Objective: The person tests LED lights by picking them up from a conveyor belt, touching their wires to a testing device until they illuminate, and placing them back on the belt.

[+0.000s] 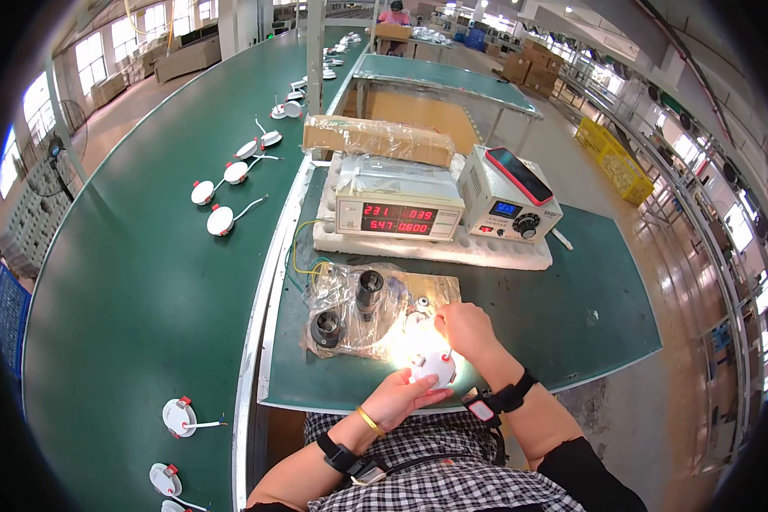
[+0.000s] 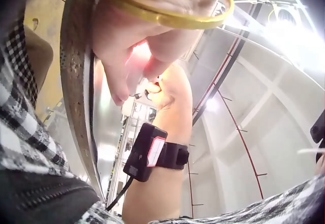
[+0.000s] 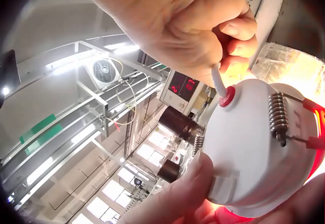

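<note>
Lamp (image 1: pixel 433 369), white and round, is held above the near part of the green surface (image 1: pixel 606 290), with a strong glow about it. We see its back in the right wrist view, with a coiled spring (image 3: pixel 278 114) and a red ring (image 3: pixel 227 97) where the white cable (image 3: pixel 218 81) comes out. The left hand (image 1: pixel 401 399) grips the body, fingers and thumb round its rim. The right hand (image 1: pixel 469 331) lies just to the far right, its fingers curled on the cable; the cable's end is hidden from us.

We judge the step in hand to be a lighting test, the cable fed with power. The next move calls for a steady grip on the cable while the readings are checked, then a clean pull away from any live contact.

Just beyond the hands lies a plastic-wrapped board (image 1: pixel 350 341); two black cylinders (image 1: pixel 369 294) stand toward its left. Farther back, a meter (image 1: pixel 399 213) shows red digits, and to its right is a dial box (image 1: pixel 508 220) with a phone (image 1: pixel 519 175) on top. To our left, more lamps (image 1: pixel 178 416) lie along a long surface (image 1: pixel 145 324).
</note>
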The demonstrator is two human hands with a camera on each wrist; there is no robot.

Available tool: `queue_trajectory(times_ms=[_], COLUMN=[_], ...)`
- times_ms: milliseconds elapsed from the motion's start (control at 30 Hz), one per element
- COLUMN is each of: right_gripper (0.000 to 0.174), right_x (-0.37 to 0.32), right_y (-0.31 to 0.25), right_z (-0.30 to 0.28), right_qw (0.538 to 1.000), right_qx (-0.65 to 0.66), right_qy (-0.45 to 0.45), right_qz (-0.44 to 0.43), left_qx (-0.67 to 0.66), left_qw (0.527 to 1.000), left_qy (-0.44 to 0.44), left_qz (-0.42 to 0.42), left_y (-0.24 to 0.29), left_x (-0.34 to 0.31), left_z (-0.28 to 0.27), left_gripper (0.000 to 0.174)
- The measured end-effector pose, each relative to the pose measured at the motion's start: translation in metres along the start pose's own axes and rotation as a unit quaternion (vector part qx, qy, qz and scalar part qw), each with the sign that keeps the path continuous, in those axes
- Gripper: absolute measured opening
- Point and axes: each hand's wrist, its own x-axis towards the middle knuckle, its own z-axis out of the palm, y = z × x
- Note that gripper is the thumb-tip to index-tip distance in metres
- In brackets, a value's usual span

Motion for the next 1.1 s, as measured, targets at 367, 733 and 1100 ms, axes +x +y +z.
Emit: queue_trajectory(times_ms=[367,733,1100], right_gripper=[0.020,0.021,0.020], right_x=[-0.004,-0.006,-0.004], right_y=[-0.004,-0.009,-0.004], right_z=[-0.001,-0.008,-0.001], right_qw=[1.000,1.000,1.000], right_qx=[-0.001,0.010,0.003], right_qy=[0.002,0.001,0.012], right_qz=[0.012,0.016,0.001], left_qx=[0.060,0.081,0.079], left_qw=[0.998,0.997,0.997], left_qy=[0.018,0.011,0.003], left_qz=[-0.009,0.010,0.010], left_y=[-0.004,-0.007,-0.006], left_x=[0.001,0.002,0.002], left_z=[0.001,0.000,-0.001], left_gripper=[0.036,0.036,0.037])
